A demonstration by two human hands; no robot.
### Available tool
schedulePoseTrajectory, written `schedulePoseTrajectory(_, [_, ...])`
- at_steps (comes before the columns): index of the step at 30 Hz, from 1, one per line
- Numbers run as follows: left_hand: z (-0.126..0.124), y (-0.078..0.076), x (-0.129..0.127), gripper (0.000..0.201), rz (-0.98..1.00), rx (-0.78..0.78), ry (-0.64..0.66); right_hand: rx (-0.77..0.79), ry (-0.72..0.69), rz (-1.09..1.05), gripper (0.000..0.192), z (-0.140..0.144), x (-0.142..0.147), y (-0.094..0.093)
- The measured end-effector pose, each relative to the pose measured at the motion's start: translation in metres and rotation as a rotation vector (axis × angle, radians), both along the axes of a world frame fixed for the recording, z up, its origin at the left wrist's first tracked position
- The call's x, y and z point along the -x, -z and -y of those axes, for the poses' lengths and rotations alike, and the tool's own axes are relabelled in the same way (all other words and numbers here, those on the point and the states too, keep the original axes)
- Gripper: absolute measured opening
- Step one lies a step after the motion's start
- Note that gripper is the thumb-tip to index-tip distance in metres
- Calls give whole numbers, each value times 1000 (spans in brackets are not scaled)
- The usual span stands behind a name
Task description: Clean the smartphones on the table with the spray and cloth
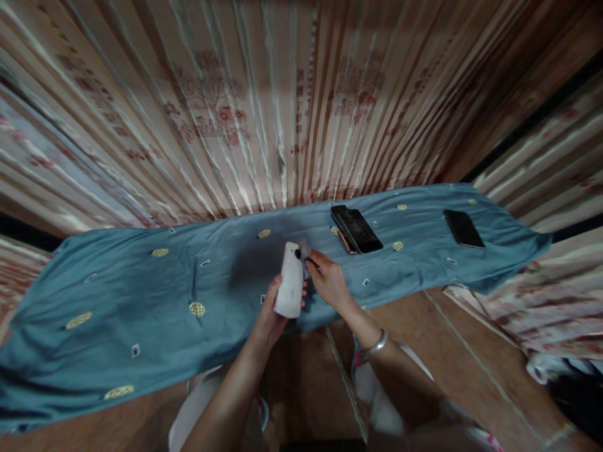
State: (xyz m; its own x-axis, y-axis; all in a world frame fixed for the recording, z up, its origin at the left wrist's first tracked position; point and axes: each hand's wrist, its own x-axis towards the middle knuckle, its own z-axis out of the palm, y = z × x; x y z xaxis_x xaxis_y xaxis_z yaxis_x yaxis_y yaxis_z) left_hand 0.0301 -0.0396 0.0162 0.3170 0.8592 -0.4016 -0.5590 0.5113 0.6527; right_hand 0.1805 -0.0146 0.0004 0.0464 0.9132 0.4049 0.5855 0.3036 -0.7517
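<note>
held phone [290, 280] above cloth [141, 295], stacked phones [357, 230] behind right, single phone [463, 228] farther right

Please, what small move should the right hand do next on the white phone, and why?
Probably a short wipe across the camera end of the white phone. The left hand holds that phone back side up above the blue cloth, and the right hand pinches a small grey wipe right beside its dark lens, so the wipe seems placed for rubbing there.
</note>
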Motion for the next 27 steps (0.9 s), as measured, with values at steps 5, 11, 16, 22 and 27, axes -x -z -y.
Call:
schedulePoseTrajectory(5, [-1,3,-4,39,-27,-19,-25,-42,-18,11,35,4,9,-1])
schedulePoseTrajectory(11, [-4,11,-2,30,-46,-40,-27,-90,-182,49,38,15,18,-11])
schedulePoseTrajectory(16, [-10,12,7,38,-40,-30,-53,-91,-281,18,36,25,23,-18])
schedulePoseTrajectory(22, [-19,8,17,38,-22,30,-156,-46,-367,-67,33,35,27,-26])
schedulePoseTrajectory(27, [-24,6,25,42,-41,10,-200,-54,-388,-96,30,41,30,-25])
